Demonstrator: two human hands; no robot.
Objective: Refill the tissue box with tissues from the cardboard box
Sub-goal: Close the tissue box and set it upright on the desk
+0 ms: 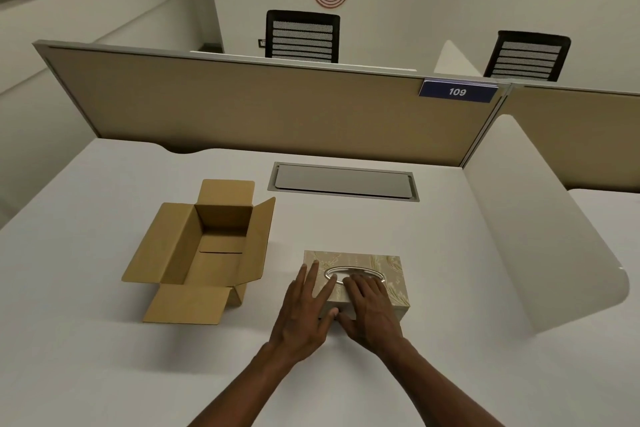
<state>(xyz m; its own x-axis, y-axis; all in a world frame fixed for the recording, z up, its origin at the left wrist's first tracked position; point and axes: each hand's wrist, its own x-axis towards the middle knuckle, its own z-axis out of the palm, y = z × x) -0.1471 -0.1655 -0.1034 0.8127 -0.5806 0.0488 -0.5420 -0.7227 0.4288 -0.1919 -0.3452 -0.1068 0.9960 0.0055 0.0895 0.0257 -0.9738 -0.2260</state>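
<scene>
both forearms reach in over the white desk. the left hand and right hand lie flat, fingers spread, on the lid of the beige tissue box, thumbs at its near face, gripping nothing. left of it, apart, sits the cardboard box, flaps open, no tissues visible inside. farther: a grey cable hatch, a tan partition tagged 109, two black chairs.

Head-worn camera looks forward and down, close over the desk.
</scene>
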